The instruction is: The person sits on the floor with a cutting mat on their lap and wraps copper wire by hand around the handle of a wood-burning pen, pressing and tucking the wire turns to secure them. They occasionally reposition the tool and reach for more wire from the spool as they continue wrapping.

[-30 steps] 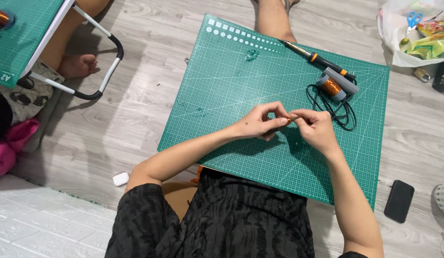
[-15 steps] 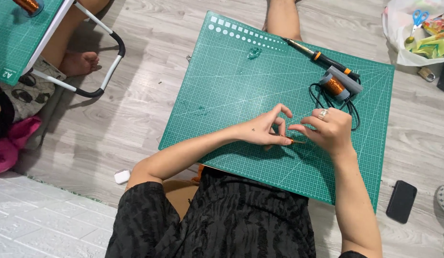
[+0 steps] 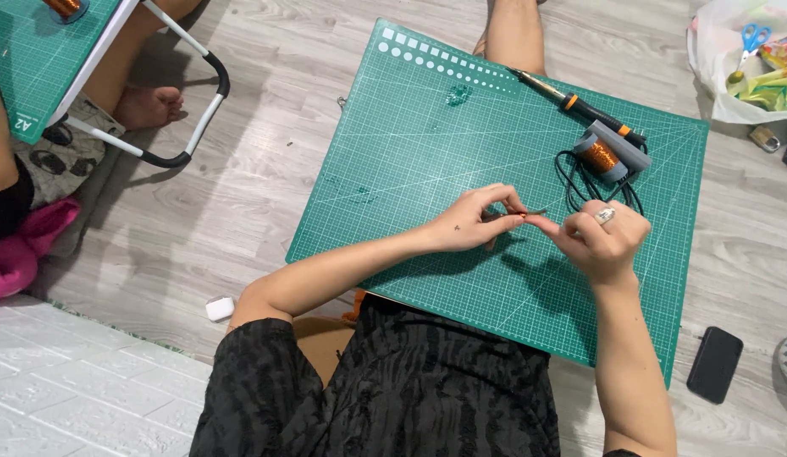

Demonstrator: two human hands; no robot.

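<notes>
My left hand (image 3: pixel 474 222) and my right hand (image 3: pixel 598 237) meet over the green cutting mat (image 3: pixel 427 152) that lies on the floor. The left fingers pinch a thin metal tool (image 3: pixel 519 214), maybe tweezers, with a small orange bit at its middle. My right fingertips touch that same orange bit from the right. A ring sits on a right finger. Just beyond my right hand lie a spool of copper wire (image 3: pixel 603 156) in a grey holder and a coil of black cord (image 3: pixel 579 182).
A soldering iron (image 3: pixel 579 107) lies at the mat's far right. A white bag with scissors (image 3: pixel 749 59) sits at top right, a black phone (image 3: pixel 714 365) at right. Another person's foot (image 3: pixel 148 106), a folding table frame (image 3: pixel 182 127) and a second mat (image 3: pixel 38 51) are at left.
The camera view shifted slightly. My hands stayed together over the mat; the right hand turned so its back and ring face up, and the thin tool now shows between the fingers.
</notes>
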